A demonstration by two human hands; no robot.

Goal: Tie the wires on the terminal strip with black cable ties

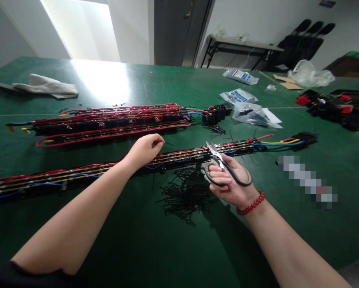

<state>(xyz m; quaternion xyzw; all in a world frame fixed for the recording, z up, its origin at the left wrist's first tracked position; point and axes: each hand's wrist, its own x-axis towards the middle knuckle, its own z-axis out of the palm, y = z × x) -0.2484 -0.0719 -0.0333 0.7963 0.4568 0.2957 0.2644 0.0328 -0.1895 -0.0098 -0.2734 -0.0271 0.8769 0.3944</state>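
Note:
My right hand (230, 182) is wrapped round the black-handled scissors (217, 154), whose blades point up and to the left over the wire harness. My left hand (146, 150) is closed in a pinch above the same harness; a thin black strand shows by its fingertips, but I cannot tell whether it is held. The long wire harness (185, 154), with red, blue and brass-coloured lines on a black strip, runs across the green table (122, 240). Below it lies a heap of black cable ties (185, 192). A black connector (307, 138) ends it at the right.
Behind lie more bundled harness strips (113, 122) with black connectors (215, 114). Clear plastic bags (251, 112) sit further right, near dark red-and-black parts (332, 106). A pale cloth (47, 86) is at the back left. A blurred-out object (307, 182) lies at the right.

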